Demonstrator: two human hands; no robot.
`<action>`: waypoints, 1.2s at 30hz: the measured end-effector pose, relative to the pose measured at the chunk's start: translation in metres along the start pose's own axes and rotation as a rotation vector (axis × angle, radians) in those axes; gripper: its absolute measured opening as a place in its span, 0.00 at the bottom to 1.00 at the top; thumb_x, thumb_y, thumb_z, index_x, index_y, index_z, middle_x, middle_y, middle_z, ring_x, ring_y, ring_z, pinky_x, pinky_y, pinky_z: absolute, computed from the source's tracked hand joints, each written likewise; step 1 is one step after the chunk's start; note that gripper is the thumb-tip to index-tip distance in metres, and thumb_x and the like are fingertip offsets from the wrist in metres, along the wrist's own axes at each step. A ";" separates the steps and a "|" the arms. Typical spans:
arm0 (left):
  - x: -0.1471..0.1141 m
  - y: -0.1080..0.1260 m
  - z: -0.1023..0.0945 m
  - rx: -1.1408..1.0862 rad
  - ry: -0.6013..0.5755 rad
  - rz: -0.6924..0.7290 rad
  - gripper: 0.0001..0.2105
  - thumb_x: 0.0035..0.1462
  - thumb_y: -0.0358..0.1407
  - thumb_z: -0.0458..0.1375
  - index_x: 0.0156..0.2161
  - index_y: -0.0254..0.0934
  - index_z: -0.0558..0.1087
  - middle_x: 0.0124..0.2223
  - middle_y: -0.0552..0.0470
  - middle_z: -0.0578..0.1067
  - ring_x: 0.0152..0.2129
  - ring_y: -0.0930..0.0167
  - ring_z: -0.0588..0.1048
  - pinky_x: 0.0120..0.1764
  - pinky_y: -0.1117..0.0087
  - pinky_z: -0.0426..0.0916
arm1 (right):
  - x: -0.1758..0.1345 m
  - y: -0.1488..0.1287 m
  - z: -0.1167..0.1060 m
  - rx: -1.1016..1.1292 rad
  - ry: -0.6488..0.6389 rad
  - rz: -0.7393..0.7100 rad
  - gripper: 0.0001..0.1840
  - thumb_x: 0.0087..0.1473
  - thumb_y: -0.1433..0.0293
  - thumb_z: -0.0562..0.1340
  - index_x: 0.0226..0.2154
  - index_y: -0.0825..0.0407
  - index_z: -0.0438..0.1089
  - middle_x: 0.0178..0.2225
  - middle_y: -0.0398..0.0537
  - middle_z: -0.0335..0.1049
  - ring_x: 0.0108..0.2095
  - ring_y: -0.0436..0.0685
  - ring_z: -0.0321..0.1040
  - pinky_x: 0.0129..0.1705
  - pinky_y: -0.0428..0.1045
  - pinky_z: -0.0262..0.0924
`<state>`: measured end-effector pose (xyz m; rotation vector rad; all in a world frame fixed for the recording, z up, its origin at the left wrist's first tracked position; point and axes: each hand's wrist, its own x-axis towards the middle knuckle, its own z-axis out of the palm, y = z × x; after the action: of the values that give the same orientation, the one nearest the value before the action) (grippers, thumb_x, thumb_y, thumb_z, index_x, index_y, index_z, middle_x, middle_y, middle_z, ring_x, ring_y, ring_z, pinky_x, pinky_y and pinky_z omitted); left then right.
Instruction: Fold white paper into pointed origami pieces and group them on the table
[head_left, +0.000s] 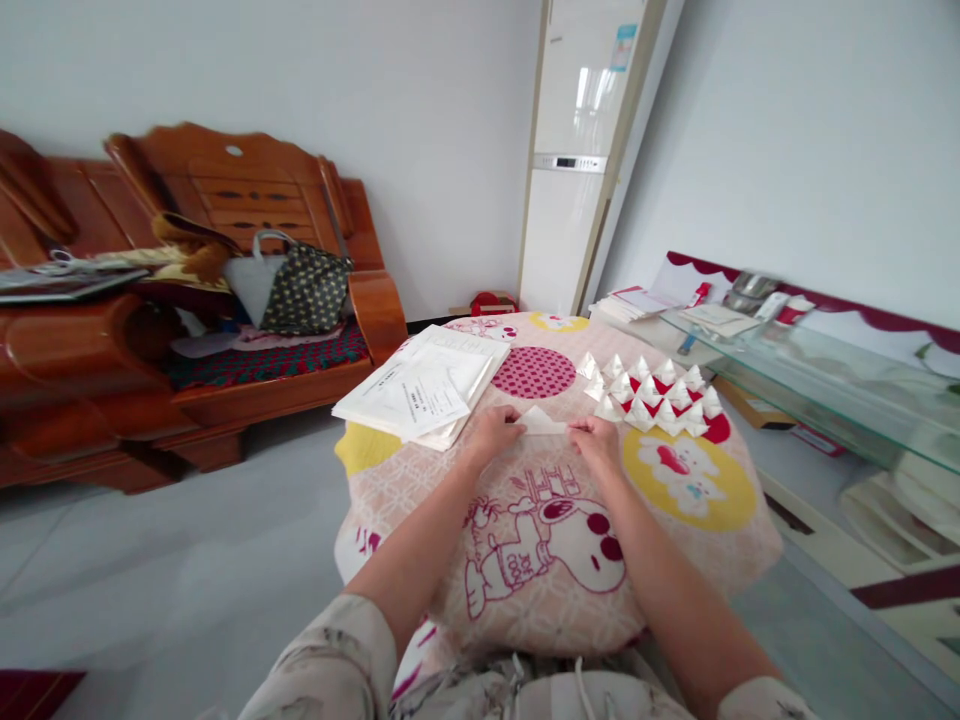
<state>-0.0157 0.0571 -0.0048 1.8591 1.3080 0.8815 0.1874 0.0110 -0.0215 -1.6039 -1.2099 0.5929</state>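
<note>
A partly folded sheet of white paper (541, 423) lies on the cloth-covered table, its upper part coming to a point. My left hand (495, 432) pinches its left end, and my right hand (597, 440) pinches the right end. Beside my left hand rests a stack of white paper sheets (420, 385), with printed text on the top one. To the right of my right hand stand several folded white paper pieces (656, 395) with pointed tops, set close together in rows.
A patterned pink tablecloth (480, 500) covers the round table. On the right is a glass-topped cabinet (817, 385) holding papers and metal bowls. A wooden sofa (247, 190) with bags (304, 285) on it stands at the left. Behind the table is a tall white air conditioner (566, 220).
</note>
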 end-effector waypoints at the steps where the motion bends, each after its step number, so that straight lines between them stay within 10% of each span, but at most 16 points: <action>1: -0.004 -0.001 -0.004 -0.030 -0.007 0.008 0.02 0.47 0.30 0.59 0.26 0.35 0.72 0.25 0.55 0.72 0.23 0.73 0.68 0.29 0.72 0.61 | -0.005 0.000 -0.003 0.026 0.027 0.006 0.11 0.45 0.63 0.62 0.27 0.53 0.74 0.21 0.46 0.74 0.20 0.56 0.68 0.23 0.48 0.61; 16: -0.052 0.011 -0.002 -1.004 0.012 -0.096 0.19 0.37 0.42 0.73 0.28 0.34 0.72 0.23 0.58 0.70 0.19 0.80 0.66 0.24 0.78 0.60 | -0.068 -0.033 0.004 0.629 -0.222 0.069 0.17 0.40 0.58 0.72 0.23 0.56 0.77 0.22 0.51 0.75 0.19 0.52 0.68 0.20 0.47 0.64; 36: -0.059 0.010 -0.001 -0.817 -0.008 0.005 0.10 0.47 0.39 0.63 0.33 0.35 0.72 0.29 0.54 0.72 0.27 0.74 0.71 0.30 0.75 0.64 | -0.067 -0.019 0.002 0.581 -0.451 0.141 0.24 0.48 0.51 0.68 0.28 0.58 0.77 0.25 0.55 0.77 0.19 0.53 0.70 0.16 0.43 0.61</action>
<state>-0.0269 -0.0022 -0.0044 1.2104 0.7510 1.1802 0.1520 -0.0490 -0.0167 -1.0898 -1.1008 1.3161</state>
